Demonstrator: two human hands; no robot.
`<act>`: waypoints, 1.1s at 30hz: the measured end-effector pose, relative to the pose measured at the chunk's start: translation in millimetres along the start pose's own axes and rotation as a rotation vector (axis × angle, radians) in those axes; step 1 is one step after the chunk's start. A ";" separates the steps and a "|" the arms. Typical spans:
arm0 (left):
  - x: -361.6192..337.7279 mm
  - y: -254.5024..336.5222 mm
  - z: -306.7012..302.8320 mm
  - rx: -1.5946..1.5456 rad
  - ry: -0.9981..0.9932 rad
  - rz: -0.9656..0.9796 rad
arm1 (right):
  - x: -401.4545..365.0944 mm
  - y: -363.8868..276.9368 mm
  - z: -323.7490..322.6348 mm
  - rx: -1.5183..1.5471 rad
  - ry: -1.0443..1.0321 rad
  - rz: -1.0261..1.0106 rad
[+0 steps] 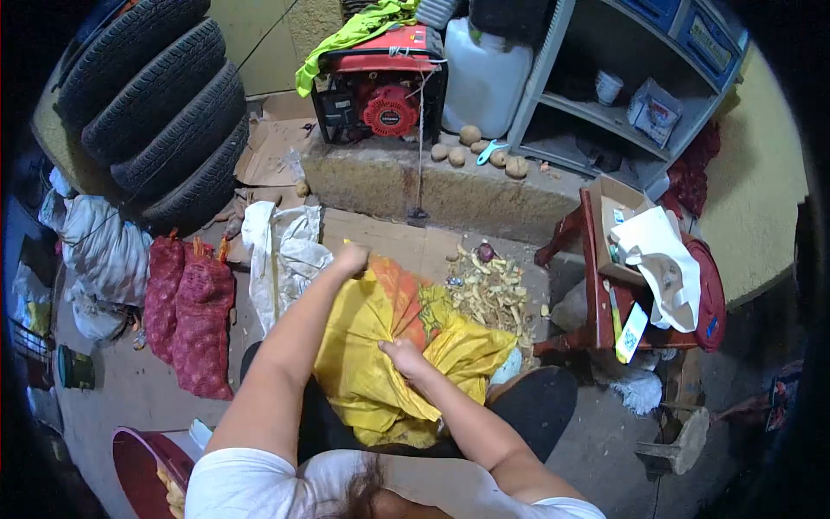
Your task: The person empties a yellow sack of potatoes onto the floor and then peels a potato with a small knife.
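Note:
A large yellow sack (354,346) with an orange printed patch lies across my lap and between my knees. My left hand (350,259) is closed on its upper left edge. Lower and to the right, my right hand (403,356) pinches a fold of the same sack and pulls the cloth into creases. What the sack contains is hidden. Just beyond its right side, a heap of peelings (493,294) lies on the cardboard, with a red onion (485,252) on top.
A red generator (389,108) and several potatoes (516,167) with a light-blue peeler (492,151) sit on the ledge ahead. Red mesh bags of onions (203,320) stand left, near stacked tyres (177,95). A red stool (596,294) holds a box at right. A maroon tub (143,471) is lower left.

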State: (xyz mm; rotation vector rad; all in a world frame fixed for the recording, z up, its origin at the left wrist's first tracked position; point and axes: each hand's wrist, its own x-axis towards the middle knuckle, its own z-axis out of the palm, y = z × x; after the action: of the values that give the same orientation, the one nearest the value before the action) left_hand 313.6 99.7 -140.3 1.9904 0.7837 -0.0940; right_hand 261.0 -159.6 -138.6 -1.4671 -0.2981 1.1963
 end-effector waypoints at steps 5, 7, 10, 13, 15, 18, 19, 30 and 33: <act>-103.6 16.0 46.1 0.296 -0.498 -0.459 | -10.2 -4.2 -4.9 -0.537 -0.030 -0.055; -116.3 -0.4 74.2 0.130 -0.306 -0.482 | -10.1 -7.9 -9.6 -0.788 -0.124 -0.119; -79.8 -98.1 99.0 0.333 -0.144 -0.062 | 16.9 11.5 -31.8 -1.017 0.264 -0.239; -89.1 -76.5 84.2 0.049 -0.079 -0.427 | -36.0 -114.8 -100.8 -0.929 0.711 0.141; -59.6 -124.6 87.7 0.183 -0.068 -0.427 | -75.2 -177.8 -163.3 -0.914 0.888 0.098; -76.2 -108.8 83.8 0.289 0.049 -0.341 | -80.0 -183.7 -265.8 -1.055 1.270 0.198; -70.4 -122.3 87.2 0.347 0.046 -0.276 | -82.7 -183.5 -290.9 -1.061 1.297 0.297; -90.2 -93.1 79.6 0.368 0.031 -0.249 | -107.7 -159.6 -327.4 -1.583 1.357 0.001; -98.4 -71.6 81.3 0.288 -0.109 -0.416 | -79.1 -159.6 -281.0 -1.504 1.267 -0.329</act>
State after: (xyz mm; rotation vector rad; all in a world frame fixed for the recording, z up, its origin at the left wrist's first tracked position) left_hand 215.6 10.0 -201.8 2.0355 1.1541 -0.5825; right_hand 514.9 -335.7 -15.3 -2.9141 -0.5240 -0.6601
